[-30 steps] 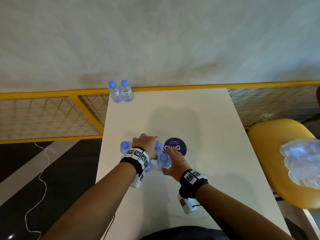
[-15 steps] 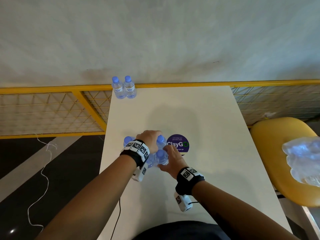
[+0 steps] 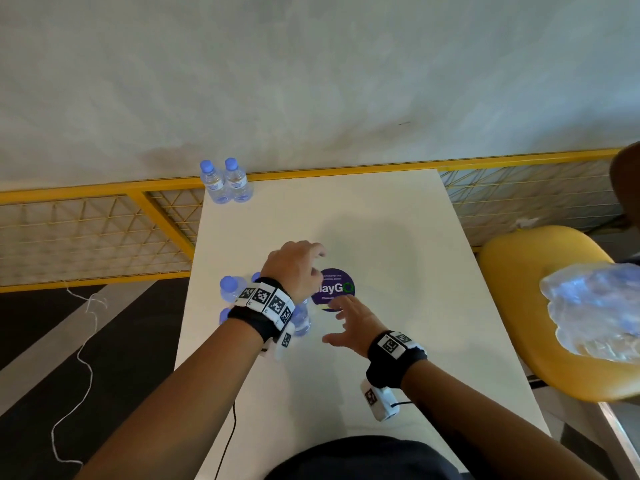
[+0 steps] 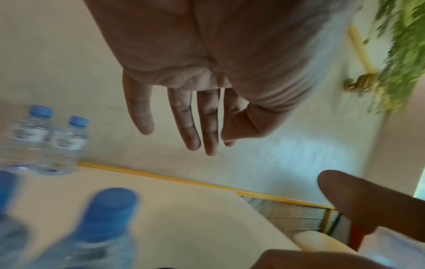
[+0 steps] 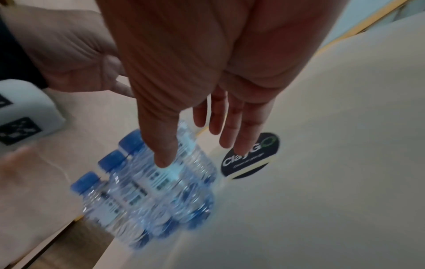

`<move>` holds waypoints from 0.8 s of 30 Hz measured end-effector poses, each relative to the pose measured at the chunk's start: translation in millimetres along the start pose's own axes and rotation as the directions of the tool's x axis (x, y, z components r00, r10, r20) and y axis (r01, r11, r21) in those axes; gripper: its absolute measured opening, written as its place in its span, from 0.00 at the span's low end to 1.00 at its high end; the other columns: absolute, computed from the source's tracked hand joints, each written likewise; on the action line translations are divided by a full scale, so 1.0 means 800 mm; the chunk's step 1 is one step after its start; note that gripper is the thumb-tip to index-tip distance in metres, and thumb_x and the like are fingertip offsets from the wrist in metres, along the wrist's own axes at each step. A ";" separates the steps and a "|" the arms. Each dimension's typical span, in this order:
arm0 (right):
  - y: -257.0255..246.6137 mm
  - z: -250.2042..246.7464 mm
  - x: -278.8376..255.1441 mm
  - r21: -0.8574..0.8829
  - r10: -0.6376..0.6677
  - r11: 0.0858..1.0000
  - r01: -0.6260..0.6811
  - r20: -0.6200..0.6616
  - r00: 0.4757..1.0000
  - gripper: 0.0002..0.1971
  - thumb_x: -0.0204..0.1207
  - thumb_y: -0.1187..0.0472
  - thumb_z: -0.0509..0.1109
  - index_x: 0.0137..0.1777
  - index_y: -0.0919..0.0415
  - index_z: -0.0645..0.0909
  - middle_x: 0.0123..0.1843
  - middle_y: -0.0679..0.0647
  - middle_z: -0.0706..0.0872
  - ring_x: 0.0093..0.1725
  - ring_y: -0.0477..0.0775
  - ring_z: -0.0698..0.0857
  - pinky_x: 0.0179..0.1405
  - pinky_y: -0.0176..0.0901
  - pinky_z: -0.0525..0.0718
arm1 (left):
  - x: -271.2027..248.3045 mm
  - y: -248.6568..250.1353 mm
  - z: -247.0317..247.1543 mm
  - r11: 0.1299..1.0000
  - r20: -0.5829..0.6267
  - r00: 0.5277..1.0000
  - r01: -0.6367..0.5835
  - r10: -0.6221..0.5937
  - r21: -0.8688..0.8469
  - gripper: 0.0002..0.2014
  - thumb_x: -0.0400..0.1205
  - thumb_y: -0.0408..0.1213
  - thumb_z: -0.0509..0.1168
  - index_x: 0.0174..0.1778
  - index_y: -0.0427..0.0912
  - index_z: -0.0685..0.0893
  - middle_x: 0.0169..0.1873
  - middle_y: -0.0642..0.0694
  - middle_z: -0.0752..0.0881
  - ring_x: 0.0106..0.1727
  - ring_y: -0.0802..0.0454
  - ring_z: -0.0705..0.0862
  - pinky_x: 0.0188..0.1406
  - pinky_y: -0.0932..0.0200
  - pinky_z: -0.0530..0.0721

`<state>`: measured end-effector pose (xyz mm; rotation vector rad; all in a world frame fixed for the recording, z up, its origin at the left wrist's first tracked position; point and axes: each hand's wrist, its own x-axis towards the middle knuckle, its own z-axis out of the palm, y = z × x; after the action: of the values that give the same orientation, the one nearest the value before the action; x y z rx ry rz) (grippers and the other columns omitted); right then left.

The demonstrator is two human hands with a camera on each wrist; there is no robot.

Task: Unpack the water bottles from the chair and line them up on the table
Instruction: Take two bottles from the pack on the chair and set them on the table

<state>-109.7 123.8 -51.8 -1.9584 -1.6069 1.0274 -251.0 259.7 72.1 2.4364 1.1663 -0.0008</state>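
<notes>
In the head view, the left hand (image 3: pixel 294 271) and its wristband hid most of the water bottles (image 3: pixel 230 292) at centre left of the table (image 3: pixel 398 237); the right hand (image 3: pixel 353 323) hovered spread, empty. The left wrist view showed straight fingers (image 4: pixel 204 118) above blurred caps. The right wrist view showed bottles below the outstretched fingers.

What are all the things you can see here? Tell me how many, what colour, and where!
far bottles: two, clear with blue caps, table's far left corner, side by side.
near bottles: a cluster, at least four blue caps showing, near the table's left edge, partly hidden by the left wrist.
table: one, white, in front of the person.
sticker: one, round, dark purple, mid-table.
chair: one, yellow, right of the table.
plastic wrap: one crumpled clear bundle, on the chair.
railing: yellow, with mesh, behind the table.
left hand: open, above the near bottles.
right hand: open, beside the sticker.
</notes>
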 end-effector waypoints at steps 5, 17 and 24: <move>0.094 -0.083 -0.069 0.044 0.180 0.983 -0.178 -0.068 0.981 0.16 0.70 0.49 0.80 0.54 0.51 0.82 0.51 0.43 0.84 0.45 0.41 0.86 0.46 0.36 0.85 | 0.013 0.127 0.052 0.968 0.150 0.977 -0.113 0.149 -0.223 0.13 0.80 0.39 0.65 0.58 0.47 0.89 0.54 0.52 0.91 0.53 0.50 0.89 0.59 0.48 0.89; 0.355 -0.326 -0.320 0.323 0.714 0.700 -0.637 -0.365 0.598 0.07 0.74 0.56 0.78 0.49 0.56 0.87 0.48 0.52 0.89 0.49 0.56 0.86 0.49 0.47 0.82 | 0.058 0.456 0.268 0.901 0.585 0.686 -0.338 0.433 -0.270 0.21 0.84 0.49 0.69 0.72 0.47 0.84 0.66 0.45 0.89 0.64 0.43 0.88 0.65 0.47 0.86; 0.482 -0.410 -0.358 0.478 0.828 0.552 -0.683 -0.412 0.381 0.33 0.75 0.52 0.76 0.78 0.59 0.69 0.68 0.58 0.85 0.65 0.63 0.84 0.63 0.55 0.82 | 0.106 0.607 0.371 0.931 0.668 0.649 -0.264 0.364 -0.251 0.44 0.84 0.54 0.71 0.92 0.46 0.55 0.87 0.39 0.68 0.83 0.36 0.73 0.81 0.42 0.74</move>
<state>371.4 -203.0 -31.3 -2.5306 -0.1240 0.6541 218.5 -58.9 -25.6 2.1490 0.3663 -0.6788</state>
